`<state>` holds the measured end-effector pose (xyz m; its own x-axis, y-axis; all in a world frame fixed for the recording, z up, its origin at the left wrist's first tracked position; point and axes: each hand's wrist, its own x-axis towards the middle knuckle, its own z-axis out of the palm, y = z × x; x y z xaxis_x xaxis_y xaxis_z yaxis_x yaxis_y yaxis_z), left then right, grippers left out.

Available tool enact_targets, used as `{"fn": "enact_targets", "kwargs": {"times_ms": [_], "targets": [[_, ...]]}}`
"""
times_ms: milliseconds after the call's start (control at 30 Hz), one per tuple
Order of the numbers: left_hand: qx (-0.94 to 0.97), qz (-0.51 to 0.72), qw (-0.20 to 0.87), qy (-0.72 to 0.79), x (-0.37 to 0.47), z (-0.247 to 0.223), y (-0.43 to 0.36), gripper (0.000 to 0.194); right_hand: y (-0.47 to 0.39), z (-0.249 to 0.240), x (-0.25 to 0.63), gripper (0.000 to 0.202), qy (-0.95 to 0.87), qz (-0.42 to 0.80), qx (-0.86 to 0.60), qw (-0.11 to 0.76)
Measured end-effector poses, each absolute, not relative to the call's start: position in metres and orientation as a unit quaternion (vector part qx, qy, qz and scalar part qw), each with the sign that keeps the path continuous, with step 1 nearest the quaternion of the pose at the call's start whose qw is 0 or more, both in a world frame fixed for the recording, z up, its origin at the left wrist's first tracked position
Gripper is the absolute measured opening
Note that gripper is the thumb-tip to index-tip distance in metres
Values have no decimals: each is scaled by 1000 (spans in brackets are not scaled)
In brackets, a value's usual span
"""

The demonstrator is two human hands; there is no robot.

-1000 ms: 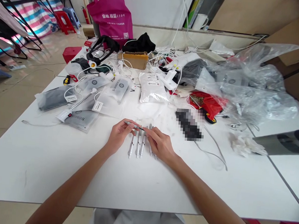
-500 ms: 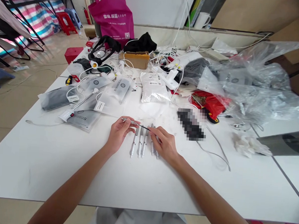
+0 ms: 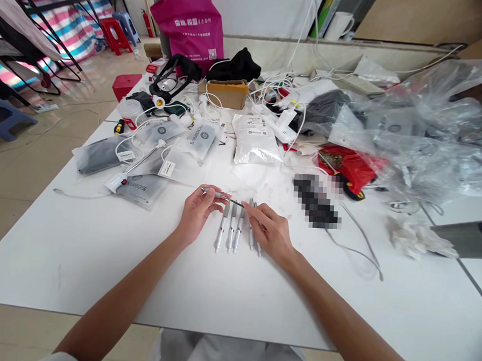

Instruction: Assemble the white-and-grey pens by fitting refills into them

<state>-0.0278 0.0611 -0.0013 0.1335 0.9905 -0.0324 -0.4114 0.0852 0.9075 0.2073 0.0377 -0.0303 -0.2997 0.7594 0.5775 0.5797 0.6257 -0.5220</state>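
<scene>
My left hand (image 3: 198, 210) pinches a grey pen barrel (image 3: 214, 193) between thumb and fingers, tilted slightly down to the right. From the barrel's right end runs a thin dark rod (image 3: 236, 203), like a refill. The fingertips of my right hand (image 3: 271, 229) are closed on its far end. Under and between my hands several white and grey pens lie side by side on the white table (image 3: 178, 290), among them a left one (image 3: 221, 230) and a middle one (image 3: 232, 231). My right fingers partly cover the pens on the right.
Beyond my hands lie a white plastic packet (image 3: 256, 140), grey pouches (image 3: 143, 190), a lamp holder (image 3: 115, 182) and tangled white cables. To the right are a blurred dark object (image 3: 316, 200), a cable (image 3: 361, 238), a red bag (image 3: 347, 164), clear plastic and crumpled white material (image 3: 419, 238).
The whole view has shifted, so the table things appear a little further right. Both hands keep their hold, and slightly more dark rod seems to show between them.
</scene>
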Motion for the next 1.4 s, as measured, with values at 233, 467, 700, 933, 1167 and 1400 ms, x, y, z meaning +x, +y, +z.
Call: {"fn": "enact_targets", "kwargs": {"times_ms": [233,467,700,933,1167,1400], "targets": [[437,515,631,382,-25,-2,59,35,38,-31,208,40,-812,94,-405,410],[510,466,592,415,-26,1,54,32,38,-25,204,27,-815,69,-393,420],[598,431,509,445,-37,4,58,24,37,-21,201,14,-810,64,-402,421],[744,455,332,359,-46,-4,66,13,39,-23,201,12,-822,21,-385,418],[816,423,214,330,-45,-15,70,12,44,-29,205,21,-834,2,-383,397],[810,440,170,349,-46,-13,71,8,50,-30,213,17,-816,-39,-416,400]]}}
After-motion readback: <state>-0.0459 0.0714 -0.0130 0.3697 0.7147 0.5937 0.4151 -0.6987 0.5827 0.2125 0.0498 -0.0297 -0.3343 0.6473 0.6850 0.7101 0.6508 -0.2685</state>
